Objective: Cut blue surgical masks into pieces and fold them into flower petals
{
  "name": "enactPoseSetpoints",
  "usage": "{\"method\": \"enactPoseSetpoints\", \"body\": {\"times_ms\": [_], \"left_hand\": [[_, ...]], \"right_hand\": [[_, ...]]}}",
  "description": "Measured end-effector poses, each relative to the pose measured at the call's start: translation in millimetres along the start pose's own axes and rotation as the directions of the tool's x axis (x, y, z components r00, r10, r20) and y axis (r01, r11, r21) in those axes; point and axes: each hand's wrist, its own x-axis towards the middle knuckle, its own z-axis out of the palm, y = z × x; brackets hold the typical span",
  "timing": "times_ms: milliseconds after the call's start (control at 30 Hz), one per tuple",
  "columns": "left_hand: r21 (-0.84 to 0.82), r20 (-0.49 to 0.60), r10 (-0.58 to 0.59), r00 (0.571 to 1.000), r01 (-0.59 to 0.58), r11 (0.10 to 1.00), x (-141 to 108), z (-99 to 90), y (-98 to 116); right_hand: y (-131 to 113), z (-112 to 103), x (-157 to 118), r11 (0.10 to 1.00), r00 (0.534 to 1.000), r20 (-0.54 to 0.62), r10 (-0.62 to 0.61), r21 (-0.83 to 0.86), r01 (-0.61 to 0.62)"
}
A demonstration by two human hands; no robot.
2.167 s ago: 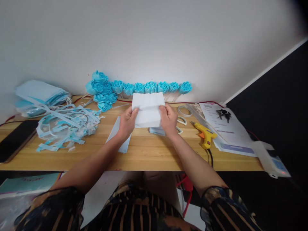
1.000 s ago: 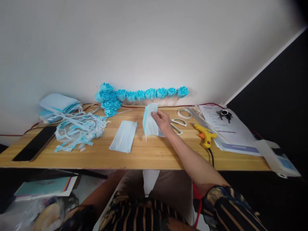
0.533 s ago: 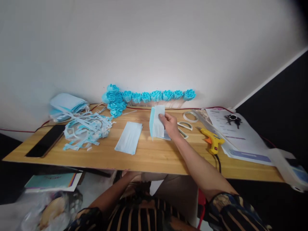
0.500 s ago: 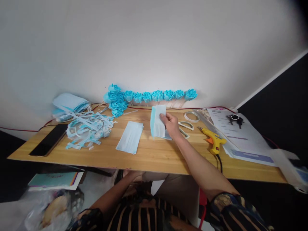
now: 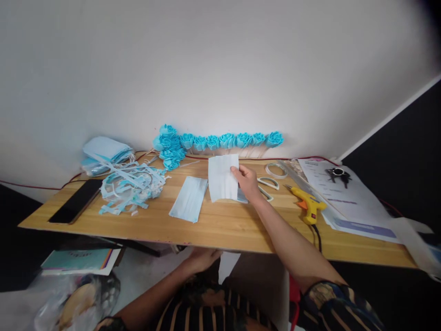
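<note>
Because the right hand (image 5: 248, 181) pinches only the right edge of the pale sheet (image 5: 222, 177), with the thumb in front and the fingers bent behind, nearly the whole face of the sheet remains exposed. The sheet stands roughly upright at the centre of the frame; the grip probably suits thin, limp material, which needs little force. The left hand (image 5: 205, 259) is at lower centre, below the table's front edge. Its fingers are partly hidden; how far they are open and whether they hold anything cannot be told.

Left of the sheet, a rectangular light-blue stack (image 5: 189, 199) lies flat on the table (image 5: 213, 230), presumably to keep its edges aligned. Another pale piece (image 5: 242, 196) shows beneath the right hand.

At centre right, the scissors (image 5: 276, 184), tape roll (image 5: 277, 176) and yellow glue gun (image 5: 310, 206) are grouped, apparently for right-hand access. The gun's nozzle points toward upper left, its cord toward the front edge.

At left, the loose strips (image 5: 132, 186) form a separate heap, likely so that scraps do not mix with flat pieces. Blue flowers (image 5: 227, 140) are lined up along the wall, perhaps to protect the petals.
</note>
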Motion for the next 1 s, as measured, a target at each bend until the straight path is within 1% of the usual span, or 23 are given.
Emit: {"method": "enactPoseSetpoints", "body": {"times_ms": [33,67,133,167,200,267,300,333,367,400,433,467,500,533,567,600,633,733,833,867,900,967,1000], "left_hand": [[0.044,0.036,-0.051,0.998,0.049,0.998,-7,-0.1,-2],[0.08,0.089,-0.052,0.995,0.045,0.996,-15,-2.6,0],[0.046,0.248,0.037,0.968,-0.05,0.998,-32,-16.7,16],[-0.018,0.332,0.116,0.936,-0.117,0.993,-41,-28.4,29],[-0.102,0.401,0.228,0.887,-0.204,0.974,-49,-42.7,44],[-0.242,0.445,0.393,0.805,-0.314,0.918,-62,-76.3,75],[-0.266,0.419,0.421,0.805,-0.334,0.904,-65,-93.7,89],[-0.273,0.326,0.414,0.85,-0.335,0.902,-65,-110.2,100],[-0.263,0.198,0.38,0.904,-0.325,0.908,-61,-125.0,107],[-0.252,-0.004,0.328,0.945,-0.318,0.914,-52,-137.6,112],[-0.252,-0.185,0.277,0.943,-0.318,0.914,-41,-147.7,113],[-0.262,-0.334,0.225,0.915,-0.319,0.911,-25,-155.4,111],[-0.261,-0.436,0.207,0.876,-0.343,0.903,-8,-160.7,108],[-0.263,-0.5,0.193,0.844,-0.361,0.895,10,-164.2,105],[-0.282,-0.544,0.158,0.824,-0.357,0.89,28,-166.1,101],[-0.32,-0.561,0.12,0.819,-0.348,0.881,45,-167.2,98],[-0.364,-0.556,0.097,0.825,-0.347,0.865,60,-167.7,95],[-0.471,-0.504,0.059,0.862,-0.331,0.818,91,-170.4,94],[-0.498,-0.577,0.015,0.817,-0.366,0.787,106,-176.0,97],[-0.522,-0.571,0.016,0.821,-0.377,0.765,110,-177.5,98],[-0.566,-0.531,0.021,0.847,-0.374,0.735,112,-178.4,98],[-0.682,-0.4,0.029,0.916,-0.318,0.659,116,-178.3,96],[-0.725,-0.357,0.02,0.934,-0.291,0.624,117,-177.5,95]], "right_hand": [[1,0,0,1.0,1.0,-0.003,-0.003,-0.005,0.003],[1,-1,0,1.0,1.0,-0.009,-0.005,-0.011,0.005],[3,-1,1,1.0,1.0,-0.026,-0.006,-0.021,0.006],[3,-1,1,1.0,0.999,-0.034,-0.007,-0.025,0.006],[3,-1,1,1.0,0.999,-0.04,-0.008,-0.026,0.007],[2,-1,1,1.0,0.999,-0.052,-0.014,-0.021,0.013],[1,0,1,1.0,0.998,-0.061,-0.014,-0.012,0.013],[-1,0,1,1.0,0.998,-0.066,-0.005,0.001,0.005],[-2,0,1,1.0,0.998,-0.068,0.011,0.017,-0.01],[-4,0,1,0.999,0.997,-0.066,0.029,0.034,-0.027],[-5,1,1,0.998,0.997,-0.061,0.047,0.047,-0.044],[-6,1,1,0.997,0.997,-0.059,0.059,0.056,-0.056],[-6,1,1,0.997,0.996,-0.058,0.063,0.058,-0.06],[-7,1,1,0.997,0.996,-0.061,0.058,0.055,-0.054],[-7,1,0,0.997,0.996,-0.068,0.051,0.055,-0.047],[-7,1,0,0.997,0.997,-0.07,0.046,0.059,-0.042],[-7,1,0,0.997,0.996,-0.07,0.046,0.068,-0.041],[-8,2,-1,0.991,0.996,-0.056,0.07,0.116,-0.063],[-11,1,-1,0.98,0.993,-0.046,0.108,0.171,-0.098],[-12,1,-1,0.978,0.992,-0.049,0.116,0.181,-0.105],[-12,1,-1,0.977,0.991,-0.054,0.119,0.185,-0.107],[-11,1,-1,0.978,0.992,-0.063,0.111,0.185,-0.098],[-10,0,0,0.979,0.993,-0.066,0.101,0.186,-0.087]]}}
